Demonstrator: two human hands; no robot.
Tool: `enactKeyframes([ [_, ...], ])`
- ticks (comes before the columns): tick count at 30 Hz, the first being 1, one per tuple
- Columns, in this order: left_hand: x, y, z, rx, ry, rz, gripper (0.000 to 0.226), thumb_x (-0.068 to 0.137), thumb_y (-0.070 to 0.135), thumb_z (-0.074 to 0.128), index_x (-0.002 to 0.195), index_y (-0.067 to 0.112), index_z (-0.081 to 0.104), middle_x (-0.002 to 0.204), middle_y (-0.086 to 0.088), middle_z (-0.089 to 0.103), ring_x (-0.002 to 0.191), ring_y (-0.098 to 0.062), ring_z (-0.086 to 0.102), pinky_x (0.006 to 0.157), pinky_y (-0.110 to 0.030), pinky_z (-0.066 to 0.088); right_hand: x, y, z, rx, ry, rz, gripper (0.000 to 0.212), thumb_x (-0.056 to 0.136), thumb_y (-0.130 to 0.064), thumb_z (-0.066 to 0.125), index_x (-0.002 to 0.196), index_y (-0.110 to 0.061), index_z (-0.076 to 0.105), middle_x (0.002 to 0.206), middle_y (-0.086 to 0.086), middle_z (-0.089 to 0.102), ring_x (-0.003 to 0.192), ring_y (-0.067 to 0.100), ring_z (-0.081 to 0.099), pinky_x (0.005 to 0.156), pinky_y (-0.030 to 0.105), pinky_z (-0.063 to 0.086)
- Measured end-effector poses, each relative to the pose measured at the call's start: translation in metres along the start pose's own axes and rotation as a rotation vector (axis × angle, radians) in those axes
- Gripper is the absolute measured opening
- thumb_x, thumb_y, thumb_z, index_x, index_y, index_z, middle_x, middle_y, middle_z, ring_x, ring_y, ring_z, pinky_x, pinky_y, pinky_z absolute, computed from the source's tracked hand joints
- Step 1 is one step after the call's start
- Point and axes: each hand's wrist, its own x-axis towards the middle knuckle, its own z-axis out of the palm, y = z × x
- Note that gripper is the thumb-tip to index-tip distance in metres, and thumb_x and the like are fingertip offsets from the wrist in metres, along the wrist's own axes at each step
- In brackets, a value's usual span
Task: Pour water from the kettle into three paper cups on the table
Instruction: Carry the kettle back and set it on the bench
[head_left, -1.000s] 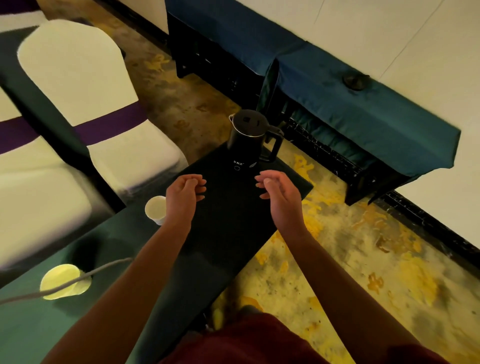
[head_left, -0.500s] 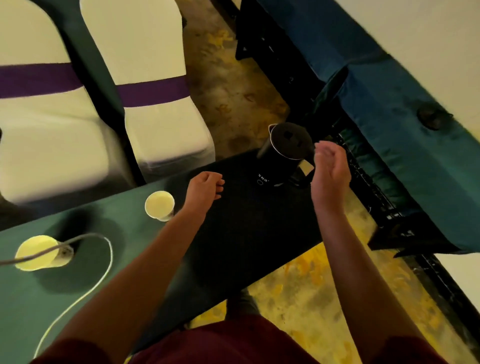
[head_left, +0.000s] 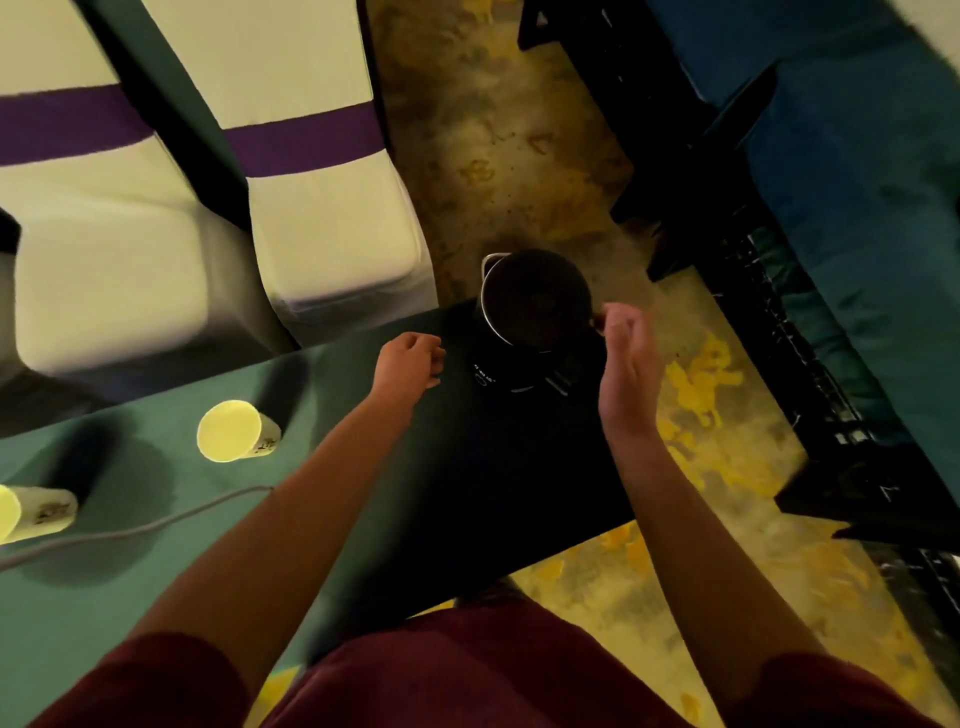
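Observation:
A black electric kettle (head_left: 535, 306) stands near the far right corner of the green-clothed table (head_left: 156, 561). My right hand (head_left: 626, 364) hovers just right of the kettle, at its handle side, fingers apart and holding nothing. My left hand (head_left: 410, 358) rests loosely curled on the table to the kettle's left, with nothing in it. One paper cup (head_left: 234, 431) stands left of my left arm. A second paper cup (head_left: 31, 512) is at the left edge of the view, partly cut off. A third cup is not visible.
A grey cable (head_left: 130, 530) runs across the table by the cups. Two white chair covers with purple bands (head_left: 322, 171) stand behind the table. A blue-draped bench (head_left: 857, 171) lies to the right beyond patterned carpet (head_left: 701, 519).
My view has swung left and down, so the kettle looks more top-down. My right hand has moved forward from the table's middle to the kettle's handle side. The left hand has curled tighter.

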Motion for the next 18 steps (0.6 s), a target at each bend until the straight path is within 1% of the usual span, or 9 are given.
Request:
enactKeyframes([
  [1,0.005,0.001,0.006,0.015,0.007,-0.006,0.018,0.096,0.013,0.051,0.085,0.016,0.064,0.080,-0.008,0.065,0.069,-0.020,0.061,0.074,-0.038,0.056,0.003,0.005,-0.002,0.022,-0.041,0.034,0.046,0.094,-0.051,0.050,0.115,-0.012,0.063,0.108,0.003,0.067,0.097,0.008,0.062,0.084,0.024,0.051],
  [2,0.010,0.001,0.014,0.027,0.018,-0.016,0.018,0.096,0.012,0.050,0.087,0.014,0.064,0.079,-0.007,0.064,0.067,-0.019,0.061,0.070,-0.036,0.056,0.005,0.011,-0.004,0.039,-0.088,0.071,0.046,0.090,-0.053,0.055,0.113,-0.014,0.062,0.107,0.003,0.067,0.095,0.008,0.062,0.080,0.024,0.052],
  [5,0.016,0.003,0.022,0.028,0.011,-0.039,0.022,0.097,0.008,0.045,0.085,0.013,0.063,0.076,-0.006,0.062,0.065,-0.018,0.058,0.066,-0.032,0.053,-0.001,0.017,-0.009,0.030,-0.240,0.110,0.043,0.081,-0.050,0.074,0.111,-0.024,0.056,0.104,-0.002,0.065,0.089,0.001,0.064,0.068,0.014,0.052],
  [7,0.023,0.004,0.031,0.034,-0.002,-0.063,0.026,0.098,0.007,0.044,0.081,0.016,0.061,0.076,-0.006,0.061,0.065,-0.019,0.058,0.065,-0.032,0.052,0.003,0.024,-0.013,0.009,-0.311,0.133,0.040,0.075,-0.048,0.078,0.104,-0.029,0.057,0.099,-0.003,0.067,0.087,0.008,0.067,0.066,0.022,0.055],
  [9,0.029,0.004,0.039,0.056,-0.014,-0.079,0.027,0.098,0.008,0.043,0.081,0.017,0.062,0.077,-0.007,0.062,0.066,-0.019,0.059,0.064,-0.033,0.053,0.011,0.034,-0.016,-0.023,-0.385,0.134,0.032,0.071,-0.042,0.077,0.093,-0.026,0.060,0.085,-0.004,0.067,0.075,0.009,0.064,0.063,0.028,0.052],
  [12,0.036,0.005,0.047,0.092,-0.013,-0.070,0.027,0.100,0.013,0.045,0.080,0.020,0.062,0.081,-0.009,0.064,0.068,-0.020,0.063,0.064,-0.033,0.055,0.018,0.041,-0.017,-0.036,-0.460,0.153,0.013,0.068,-0.028,0.072,0.074,-0.025,0.062,0.061,-0.012,0.060,0.057,0.001,0.056,0.055,0.026,0.044],
  [13,0.037,0.004,0.049,0.099,-0.012,-0.064,0.027,0.100,0.014,0.046,0.079,0.020,0.062,0.081,-0.009,0.064,0.068,-0.020,0.063,0.065,-0.033,0.056,0.018,0.041,-0.017,-0.030,-0.464,0.165,0.011,0.068,-0.022,0.071,0.067,-0.026,0.061,0.055,-0.015,0.059,0.052,0.000,0.054,0.054,0.025,0.043],
  [16,0.042,0.003,0.053,0.118,0.013,-0.045,0.027,0.099,0.016,0.048,0.077,0.021,0.064,0.083,-0.011,0.065,0.069,-0.022,0.063,0.070,-0.037,0.056,0.018,0.036,-0.015,0.042,-0.480,0.213,0.020,0.069,-0.013,0.065,0.059,-0.028,0.055,0.044,-0.018,0.054,0.042,-0.003,0.050,0.048,0.016,0.038],
  [18,0.043,0.003,0.055,0.109,0.014,-0.067,0.028,0.100,0.017,0.047,0.077,0.020,0.063,0.081,-0.009,0.063,0.067,-0.020,0.062,0.067,-0.034,0.055,0.019,0.034,-0.014,0.091,-0.479,0.218,0.024,0.070,-0.011,0.064,0.056,-0.026,0.050,0.042,-0.017,0.049,0.040,-0.002,0.044,0.045,0.017,0.034],
])
